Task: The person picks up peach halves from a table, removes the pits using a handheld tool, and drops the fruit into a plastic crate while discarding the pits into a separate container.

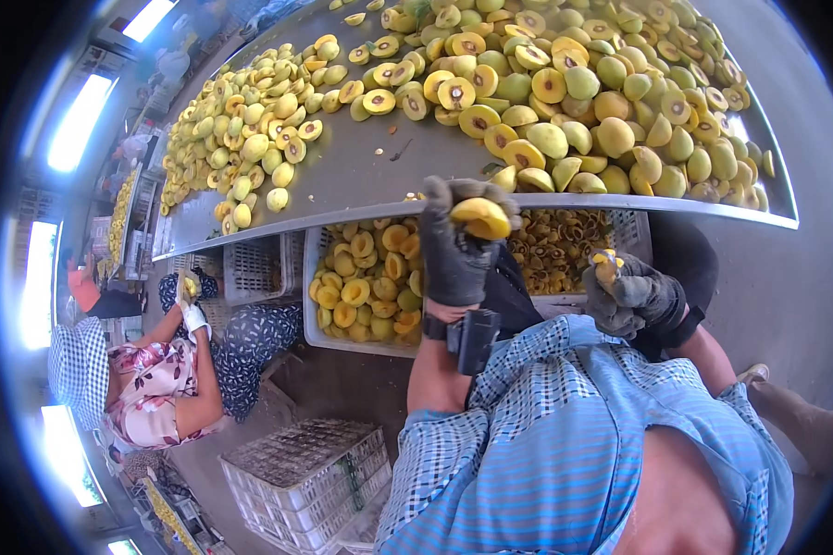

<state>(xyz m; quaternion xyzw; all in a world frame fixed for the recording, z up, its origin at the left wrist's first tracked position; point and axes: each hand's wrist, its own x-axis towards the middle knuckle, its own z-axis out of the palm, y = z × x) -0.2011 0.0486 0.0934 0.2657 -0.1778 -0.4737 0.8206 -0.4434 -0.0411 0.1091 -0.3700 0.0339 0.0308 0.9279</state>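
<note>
My left hand [458,250], in a dark grey work glove, is raised at the metal table's front edge. Its fingers hold a yellow stone-fruit half [482,218]. To the right and a little lower, my right hand [632,295], gloved alike, is closed around a small object [605,262] with yellow bits at its tip; the fist hides most of it, so its kind is unclear. Below the table edge sits a white plastic crate of hollowed fruit halves [361,277]. Between my hands, under the edge, another crate contains brown pits and scraps [562,250].
Halved fruit with pits [562,83] is heaped on the metal table [361,159], with a second heap [250,132] farther left. A co-worker [160,381] sits at left, near an open-sided crate [253,267]. Stacked white crates [312,479] stand on the floor behind.
</note>
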